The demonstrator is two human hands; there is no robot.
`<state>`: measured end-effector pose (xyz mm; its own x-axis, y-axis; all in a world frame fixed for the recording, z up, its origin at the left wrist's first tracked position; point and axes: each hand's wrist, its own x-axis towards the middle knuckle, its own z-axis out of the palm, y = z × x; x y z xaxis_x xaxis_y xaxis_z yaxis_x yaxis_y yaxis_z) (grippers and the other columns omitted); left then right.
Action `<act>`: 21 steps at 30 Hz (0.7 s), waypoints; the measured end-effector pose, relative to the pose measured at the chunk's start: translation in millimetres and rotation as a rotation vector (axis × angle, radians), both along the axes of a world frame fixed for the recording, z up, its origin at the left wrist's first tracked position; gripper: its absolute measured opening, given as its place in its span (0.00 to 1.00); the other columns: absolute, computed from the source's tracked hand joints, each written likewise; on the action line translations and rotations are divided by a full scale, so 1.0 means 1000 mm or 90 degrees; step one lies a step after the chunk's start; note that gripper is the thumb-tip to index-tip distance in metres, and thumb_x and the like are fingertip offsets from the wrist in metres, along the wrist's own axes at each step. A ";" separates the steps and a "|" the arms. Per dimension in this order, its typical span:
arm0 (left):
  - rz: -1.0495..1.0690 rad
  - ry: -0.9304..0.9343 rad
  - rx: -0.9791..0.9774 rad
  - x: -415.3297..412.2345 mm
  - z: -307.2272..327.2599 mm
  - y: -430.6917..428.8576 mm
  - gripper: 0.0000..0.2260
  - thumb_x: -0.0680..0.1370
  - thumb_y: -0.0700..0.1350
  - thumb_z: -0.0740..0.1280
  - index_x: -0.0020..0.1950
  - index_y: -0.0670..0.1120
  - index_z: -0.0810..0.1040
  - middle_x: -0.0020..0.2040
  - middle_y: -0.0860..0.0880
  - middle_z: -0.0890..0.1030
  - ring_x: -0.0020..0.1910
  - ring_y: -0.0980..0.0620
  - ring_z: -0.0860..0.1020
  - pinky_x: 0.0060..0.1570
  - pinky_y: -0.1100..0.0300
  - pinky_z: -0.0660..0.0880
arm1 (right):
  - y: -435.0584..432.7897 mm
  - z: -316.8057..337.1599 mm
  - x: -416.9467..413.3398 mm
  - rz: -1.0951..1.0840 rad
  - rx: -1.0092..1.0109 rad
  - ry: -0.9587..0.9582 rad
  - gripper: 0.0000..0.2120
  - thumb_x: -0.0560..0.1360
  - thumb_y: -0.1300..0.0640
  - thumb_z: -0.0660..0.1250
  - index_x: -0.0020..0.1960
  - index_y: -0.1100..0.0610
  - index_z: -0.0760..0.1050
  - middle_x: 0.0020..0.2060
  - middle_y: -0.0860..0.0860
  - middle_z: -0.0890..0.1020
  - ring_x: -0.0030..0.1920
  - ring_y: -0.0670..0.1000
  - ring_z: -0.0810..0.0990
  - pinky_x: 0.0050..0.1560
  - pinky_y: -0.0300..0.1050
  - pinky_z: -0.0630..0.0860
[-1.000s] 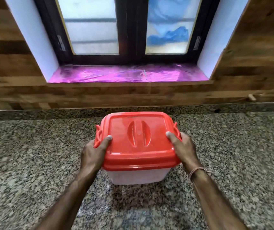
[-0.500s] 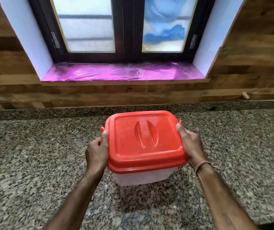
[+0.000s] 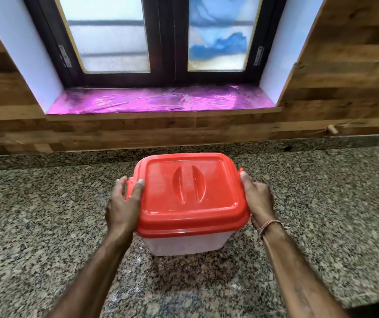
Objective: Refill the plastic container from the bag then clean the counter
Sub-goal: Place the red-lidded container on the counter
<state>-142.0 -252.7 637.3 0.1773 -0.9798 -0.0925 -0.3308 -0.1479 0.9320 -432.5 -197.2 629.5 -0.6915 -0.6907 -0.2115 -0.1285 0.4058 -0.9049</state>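
Two hands, one box. The plastic container (image 3: pixel 185 245) sits on the granite counter (image 3: pixel 46 226), middle of the scene, a bit nearer than the back wall, with its red lid (image 3: pixel 189 193) on. The body looks like thin cloudy plastic, so I'd guess it's light and a bit flexy, probably near empty since it needs refilling. The smooth sides would be slippery, so the side clips are the sensible places to grab.

That's pretty much where the hands are. The left hand (image 3: pixel 123 205) is wrapped around the left clip (image 3: pixel 129 188), thumb up on the lid edge, fingers curled behind it. The right hand (image 3: pixel 258 200) is pressed flat against the lid's right edge by the right clip (image 3: pixel 240 171), thumb on the rim. Can't tell if either clip is undone.

No bag in view. The window sill (image 3: pixel 161 101) behind has shiny pink film on it.
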 end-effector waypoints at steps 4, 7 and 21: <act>-0.005 0.032 -0.007 -0.005 0.001 0.001 0.24 0.82 0.57 0.63 0.75 0.49 0.68 0.55 0.46 0.81 0.41 0.52 0.83 0.34 0.57 0.80 | 0.006 -0.009 -0.004 -0.050 0.003 -0.107 0.20 0.84 0.47 0.58 0.53 0.62 0.80 0.37 0.53 0.81 0.32 0.51 0.80 0.30 0.41 0.76; 0.004 0.038 0.008 -0.006 -0.003 -0.003 0.31 0.81 0.61 0.64 0.81 0.51 0.61 0.71 0.42 0.75 0.56 0.46 0.82 0.48 0.48 0.83 | 0.004 0.008 0.001 -0.058 -0.044 0.111 0.18 0.85 0.52 0.57 0.73 0.52 0.71 0.55 0.53 0.83 0.47 0.51 0.85 0.39 0.41 0.79; -0.009 0.189 0.111 -0.005 0.001 -0.001 0.23 0.80 0.59 0.66 0.66 0.44 0.77 0.48 0.41 0.86 0.41 0.44 0.87 0.38 0.51 0.83 | 0.009 0.006 0.022 0.039 -0.065 0.049 0.23 0.75 0.35 0.67 0.50 0.55 0.80 0.43 0.54 0.86 0.39 0.54 0.87 0.38 0.53 0.86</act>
